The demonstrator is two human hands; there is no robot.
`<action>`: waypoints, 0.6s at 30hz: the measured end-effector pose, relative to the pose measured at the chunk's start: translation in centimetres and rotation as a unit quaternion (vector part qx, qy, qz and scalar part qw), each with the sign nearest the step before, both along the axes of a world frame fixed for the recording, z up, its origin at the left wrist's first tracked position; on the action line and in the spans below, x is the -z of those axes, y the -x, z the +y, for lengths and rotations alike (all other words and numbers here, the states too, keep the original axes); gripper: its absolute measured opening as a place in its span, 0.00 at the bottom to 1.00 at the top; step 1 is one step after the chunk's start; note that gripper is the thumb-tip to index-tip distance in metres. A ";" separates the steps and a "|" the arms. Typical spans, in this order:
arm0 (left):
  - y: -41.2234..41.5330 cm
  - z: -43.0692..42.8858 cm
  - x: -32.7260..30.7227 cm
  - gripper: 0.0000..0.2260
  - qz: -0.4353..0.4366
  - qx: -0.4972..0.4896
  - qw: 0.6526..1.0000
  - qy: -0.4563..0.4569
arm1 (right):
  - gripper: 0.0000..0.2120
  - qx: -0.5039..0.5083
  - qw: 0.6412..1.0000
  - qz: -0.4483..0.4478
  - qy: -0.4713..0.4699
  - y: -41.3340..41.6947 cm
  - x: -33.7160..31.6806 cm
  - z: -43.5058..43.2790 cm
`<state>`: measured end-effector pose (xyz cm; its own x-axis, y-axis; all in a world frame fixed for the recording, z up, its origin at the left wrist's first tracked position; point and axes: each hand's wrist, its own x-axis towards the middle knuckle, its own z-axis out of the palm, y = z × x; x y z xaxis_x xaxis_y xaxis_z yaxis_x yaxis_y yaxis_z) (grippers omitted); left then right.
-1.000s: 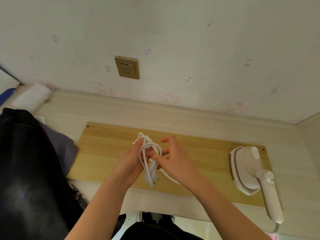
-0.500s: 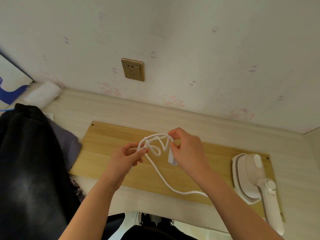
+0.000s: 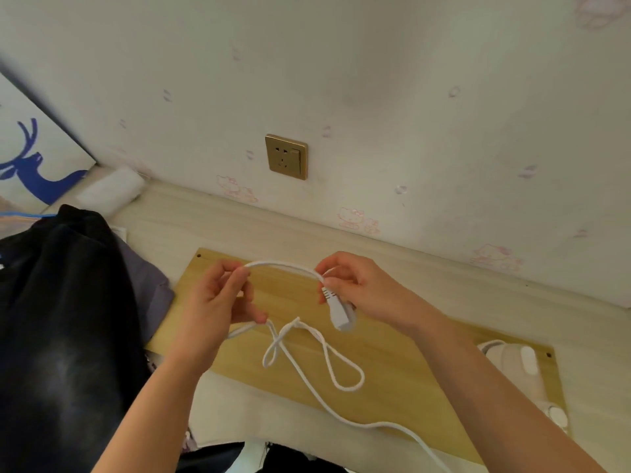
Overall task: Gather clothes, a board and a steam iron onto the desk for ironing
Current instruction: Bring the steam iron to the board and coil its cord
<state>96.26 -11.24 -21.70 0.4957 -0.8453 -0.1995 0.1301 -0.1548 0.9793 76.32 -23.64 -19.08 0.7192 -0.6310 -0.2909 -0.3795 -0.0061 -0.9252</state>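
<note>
Both hands are up over the board (image 3: 392, 363), a pale wooden plank lying flat on the surface (image 3: 239, 227) below a brass socket (image 3: 286, 157). The left hand (image 3: 218, 302) has its grip closed on the white cord (image 3: 283, 264), pinched between thumb and forefinger, and the cord passes its little finger lower down too. The right hand (image 3: 358, 288) has its grip closed on the same cord just behind the plug (image 3: 339, 312), which hangs tilted below its fingers. Between the hands the cord arches; under them slack loops lie on the board, and the rest trails off toward the lower right. The iron (image 3: 522, 367), white, lies at the board's right end, partly hidden by the right forearm. The clothes (image 3: 61, 336), a dark heap over a greyish piece, sit on the surface just left of the board.
</note>
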 end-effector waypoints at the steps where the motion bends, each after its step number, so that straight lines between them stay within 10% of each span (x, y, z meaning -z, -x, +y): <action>1: -0.3 -0.5 -0.2 0.07 0.004 -0.010 1.000 0.005 | 0.06 -0.001 1.000 -0.006 -0.023 -0.7 0.0 -0.2; 9: -5.0 -3.4 0.1 0.06 0.046 -0.087 0.995 -0.022 | 0.15 -0.015 0.985 -0.047 -0.163 -4.4 0.9 -2.4; 18: -9.9 -4.5 4.5 0.08 -0.095 -0.018 0.985 -0.143 | 0.18 0.117 0.992 0.007 0.053 -7.9 1.8 -4.9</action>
